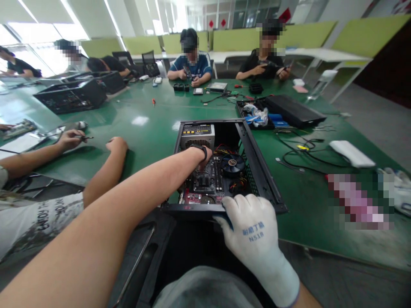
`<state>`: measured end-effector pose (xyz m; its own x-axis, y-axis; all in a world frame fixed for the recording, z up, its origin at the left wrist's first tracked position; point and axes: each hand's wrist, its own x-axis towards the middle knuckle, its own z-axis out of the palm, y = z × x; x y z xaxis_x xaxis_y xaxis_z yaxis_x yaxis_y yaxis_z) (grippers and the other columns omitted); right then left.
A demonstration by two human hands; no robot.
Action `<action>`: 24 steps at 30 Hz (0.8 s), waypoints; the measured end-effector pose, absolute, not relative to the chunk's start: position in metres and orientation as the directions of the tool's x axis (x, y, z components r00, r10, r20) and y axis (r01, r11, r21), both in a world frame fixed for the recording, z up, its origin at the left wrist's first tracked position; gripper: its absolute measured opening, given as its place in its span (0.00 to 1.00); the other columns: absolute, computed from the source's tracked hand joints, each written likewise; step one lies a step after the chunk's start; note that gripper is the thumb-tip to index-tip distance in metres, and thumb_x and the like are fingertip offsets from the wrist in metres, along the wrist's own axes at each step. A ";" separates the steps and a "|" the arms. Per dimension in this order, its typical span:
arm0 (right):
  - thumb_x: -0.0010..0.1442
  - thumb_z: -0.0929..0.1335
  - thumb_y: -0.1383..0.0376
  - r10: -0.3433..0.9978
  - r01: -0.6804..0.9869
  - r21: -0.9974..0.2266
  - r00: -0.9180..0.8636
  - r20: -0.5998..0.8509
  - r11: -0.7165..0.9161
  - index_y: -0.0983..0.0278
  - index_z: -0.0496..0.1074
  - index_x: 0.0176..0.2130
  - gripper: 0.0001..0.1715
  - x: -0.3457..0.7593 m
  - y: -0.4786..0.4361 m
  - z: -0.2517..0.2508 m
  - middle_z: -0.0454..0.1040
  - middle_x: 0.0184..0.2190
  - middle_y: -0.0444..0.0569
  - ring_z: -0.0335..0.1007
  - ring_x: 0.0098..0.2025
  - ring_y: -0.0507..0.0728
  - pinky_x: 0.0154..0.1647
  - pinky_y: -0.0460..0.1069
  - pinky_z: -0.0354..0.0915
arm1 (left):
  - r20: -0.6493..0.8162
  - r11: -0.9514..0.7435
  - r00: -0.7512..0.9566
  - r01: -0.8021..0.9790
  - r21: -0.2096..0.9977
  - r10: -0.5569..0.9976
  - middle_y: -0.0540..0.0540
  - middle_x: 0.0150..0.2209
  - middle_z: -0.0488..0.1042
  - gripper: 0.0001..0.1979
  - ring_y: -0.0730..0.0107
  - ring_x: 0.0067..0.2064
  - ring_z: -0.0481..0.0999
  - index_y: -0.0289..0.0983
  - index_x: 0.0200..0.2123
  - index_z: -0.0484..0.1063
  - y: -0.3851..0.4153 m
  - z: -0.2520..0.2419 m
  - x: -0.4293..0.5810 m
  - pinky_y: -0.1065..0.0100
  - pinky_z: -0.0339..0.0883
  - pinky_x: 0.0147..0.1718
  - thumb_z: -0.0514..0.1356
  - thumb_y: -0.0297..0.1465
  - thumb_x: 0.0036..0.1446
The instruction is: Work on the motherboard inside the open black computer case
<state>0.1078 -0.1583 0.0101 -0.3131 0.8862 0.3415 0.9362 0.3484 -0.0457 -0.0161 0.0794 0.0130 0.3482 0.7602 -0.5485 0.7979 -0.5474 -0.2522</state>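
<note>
An open black computer case [261,171] lies on its side at the table edge in front of me. My left hand [204,157], bare with a dark band at the wrist, reaches down inside it over the motherboard [204,184]; its fingers are hidden. In a white work glove, my right hand [252,218] grips the near rim of the case, fingers curled over the edge. A power supply [197,136] sits at the far left of the case. Right of the motherboard are a round black fan [233,163] and loose coloured wires [239,185].
To the left, a co-worker's hand [69,139] holds a small dark item. Black cables [298,156], a white box-shaped object [351,154] and a glove [398,190] lie on the right. Behind my case is a tray [240,113] holding gloves. Other people sit across the green table [138,139].
</note>
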 end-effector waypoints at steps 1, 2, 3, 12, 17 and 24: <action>0.57 0.70 0.55 0.887 0.938 -0.037 -0.313 0.340 0.345 0.60 0.71 0.38 0.13 0.107 -0.158 0.011 0.67 0.30 0.48 0.55 0.34 0.58 0.35 0.54 0.42 | -0.545 -0.550 0.351 0.795 -0.256 0.761 0.39 0.40 0.82 0.30 0.52 0.47 0.78 0.34 0.40 0.82 0.080 0.013 -0.016 0.63 0.68 0.52 0.75 0.40 0.31; 0.57 0.70 0.55 0.886 0.939 -0.028 -0.314 0.342 0.343 0.60 0.71 0.39 0.13 0.107 -0.158 0.011 0.67 0.30 0.48 0.55 0.34 0.58 0.35 0.54 0.42 | -0.545 -0.554 0.352 0.790 -0.263 0.761 0.40 0.39 0.82 0.29 0.52 0.47 0.78 0.35 0.40 0.82 0.081 0.011 -0.016 0.63 0.68 0.52 0.75 0.41 0.31; 0.56 0.70 0.55 0.883 0.939 -0.017 -0.316 0.346 0.343 0.60 0.71 0.39 0.14 0.107 -0.158 0.011 0.67 0.30 0.48 0.55 0.34 0.58 0.35 0.54 0.42 | -0.549 -0.560 0.353 0.783 -0.269 0.757 0.41 0.39 0.82 0.28 0.53 0.47 0.78 0.36 0.39 0.82 0.082 0.010 -0.016 0.64 0.68 0.52 0.75 0.41 0.30; 0.57 0.70 0.54 0.880 0.946 0.032 -0.312 0.358 0.323 0.61 0.71 0.39 0.15 0.106 -0.160 0.009 0.67 0.30 0.48 0.56 0.34 0.59 0.35 0.53 0.41 | -0.549 -0.569 0.353 0.769 -0.290 0.758 0.41 0.42 0.81 0.29 0.50 0.46 0.78 0.36 0.39 0.83 0.095 -0.007 -0.018 0.61 0.69 0.50 0.76 0.37 0.27; 0.55 0.71 0.53 0.866 0.946 0.045 -0.313 0.390 0.322 0.61 0.71 0.40 0.16 0.106 -0.159 0.007 0.67 0.30 0.49 0.57 0.35 0.59 0.35 0.54 0.42 | -0.515 -0.527 0.354 0.816 -0.238 0.780 0.42 0.37 0.82 0.28 0.49 0.43 0.78 0.36 0.35 0.83 0.094 -0.005 -0.019 0.58 0.69 0.50 0.76 0.34 0.23; 0.57 0.69 0.53 0.864 0.945 0.024 -0.308 0.398 0.326 0.61 0.72 0.39 0.16 0.105 -0.158 0.006 0.68 0.30 0.49 0.56 0.34 0.58 0.35 0.53 0.42 | -0.473 -0.482 0.360 0.861 -0.163 0.804 0.41 0.38 0.81 0.28 0.42 0.47 0.77 0.37 0.38 0.83 0.098 -0.011 -0.020 0.52 0.69 0.51 0.75 0.38 0.26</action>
